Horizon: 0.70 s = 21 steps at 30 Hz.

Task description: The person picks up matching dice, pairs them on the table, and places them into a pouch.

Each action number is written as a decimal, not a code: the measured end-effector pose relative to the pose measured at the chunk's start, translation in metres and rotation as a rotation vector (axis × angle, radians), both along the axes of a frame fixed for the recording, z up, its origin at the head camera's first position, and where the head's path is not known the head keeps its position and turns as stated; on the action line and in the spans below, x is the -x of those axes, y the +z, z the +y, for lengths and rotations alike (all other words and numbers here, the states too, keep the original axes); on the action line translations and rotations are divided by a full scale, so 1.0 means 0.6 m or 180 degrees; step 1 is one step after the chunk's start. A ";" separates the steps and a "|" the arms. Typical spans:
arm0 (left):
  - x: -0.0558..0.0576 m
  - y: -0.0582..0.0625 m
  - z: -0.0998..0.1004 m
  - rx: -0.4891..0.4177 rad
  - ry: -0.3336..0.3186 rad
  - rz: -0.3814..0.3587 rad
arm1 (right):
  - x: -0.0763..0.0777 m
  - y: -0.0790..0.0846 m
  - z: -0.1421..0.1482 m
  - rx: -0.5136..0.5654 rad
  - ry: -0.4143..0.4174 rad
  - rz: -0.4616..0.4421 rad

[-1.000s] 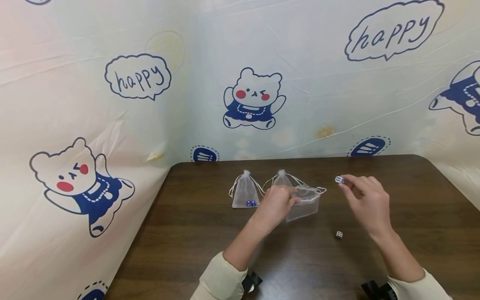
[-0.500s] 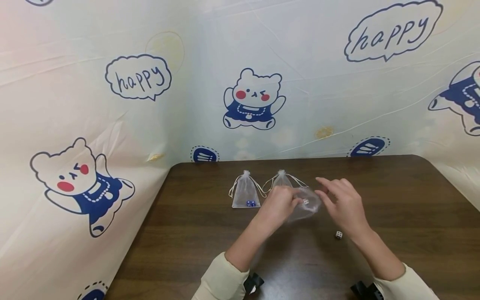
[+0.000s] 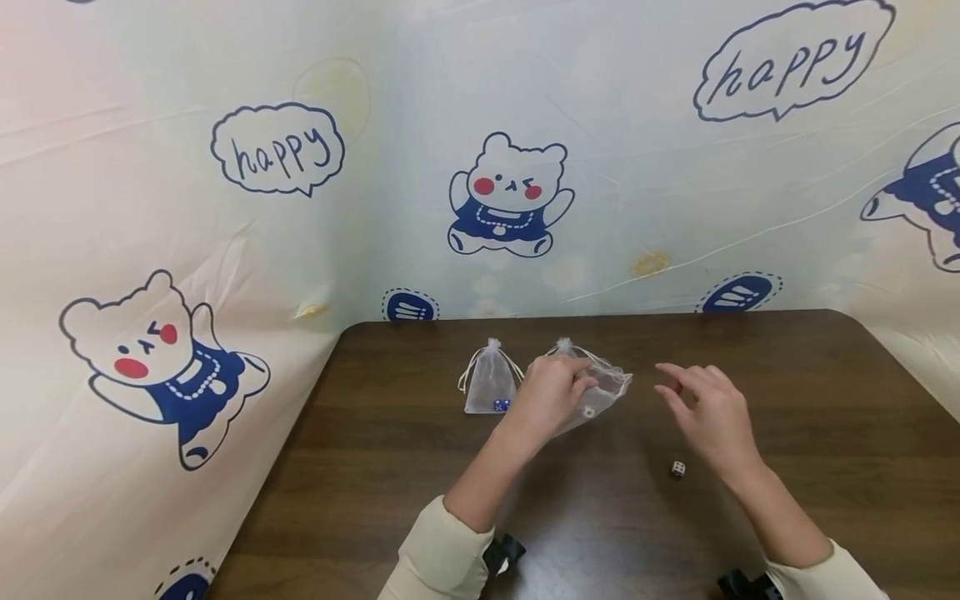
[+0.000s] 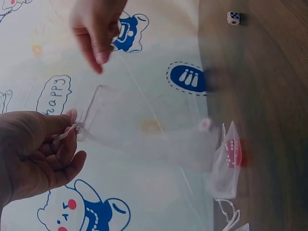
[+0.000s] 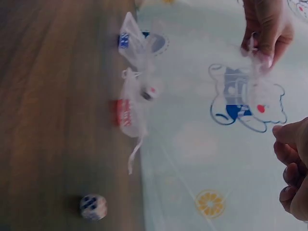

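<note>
My left hand (image 3: 551,396) pinches the gathered rim of a sheer white drawstring pouch (image 3: 611,392), which hangs above the table. A white die (image 4: 205,124) shows through the mesh at the pouch's lower end. Just right of the pouch's mouth, my right hand (image 3: 708,412) is in the air, thumb and index finger apart, holding nothing. Another white die (image 3: 678,469) lies on the table below the right hand; its dark pips show in the left wrist view.
A closed pouch (image 3: 490,383) with blue dice stands at the back left of the dark wooden table (image 3: 360,467). Beside it, a second closed pouch (image 3: 564,345) is partly hidden by the left hand; red dice (image 5: 124,112) show inside it. A printed cloth (image 3: 637,200) hangs behind.
My right hand moved left to the pouch, let a white die go into it, and drew back slightly right. The die sank to the pouch's lower part; the left hand kept its grip.
</note>
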<state>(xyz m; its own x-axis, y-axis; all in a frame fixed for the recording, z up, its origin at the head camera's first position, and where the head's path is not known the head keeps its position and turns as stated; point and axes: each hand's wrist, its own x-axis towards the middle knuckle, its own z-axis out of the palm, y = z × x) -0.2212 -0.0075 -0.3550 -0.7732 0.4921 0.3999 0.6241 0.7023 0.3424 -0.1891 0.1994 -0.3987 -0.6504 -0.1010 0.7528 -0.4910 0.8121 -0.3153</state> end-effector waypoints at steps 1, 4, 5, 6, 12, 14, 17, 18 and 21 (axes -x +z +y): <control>0.000 0.000 0.000 -0.0014 -0.0002 0.0002 | 0.000 -0.004 0.002 -0.0023 -0.0028 -0.0064; 0.000 0.001 0.001 -0.0038 -0.0004 0.0031 | -0.002 -0.016 0.008 -0.0071 -0.0065 -0.0252; 0.000 0.001 0.001 -0.0039 0.0000 0.0039 | -0.002 -0.021 0.010 -0.0090 -0.0071 -0.0304; 0.000 0.000 0.001 -0.0042 0.0004 0.0038 | -0.002 -0.025 0.012 -0.0107 -0.0071 -0.0356; 0.001 0.001 0.002 0.0000 0.0053 0.0027 | -0.001 -0.051 0.026 -0.0217 -0.0036 -0.0567; 0.002 0.002 0.002 0.0013 0.0068 0.0002 | -0.001 -0.058 0.030 -0.0243 -0.0024 -0.0623; 0.002 0.001 0.001 0.0004 0.0070 -0.0030 | 0.000 -0.064 0.037 -0.0297 -0.0021 -0.0813; 0.002 0.000 0.001 -0.0005 0.0066 -0.0035 | 0.000 -0.065 0.039 -0.0328 -0.0013 -0.0929; 0.004 -0.002 -0.001 -0.0040 0.0045 -0.0048 | 0.001 -0.068 0.046 -0.0485 0.0025 -0.1506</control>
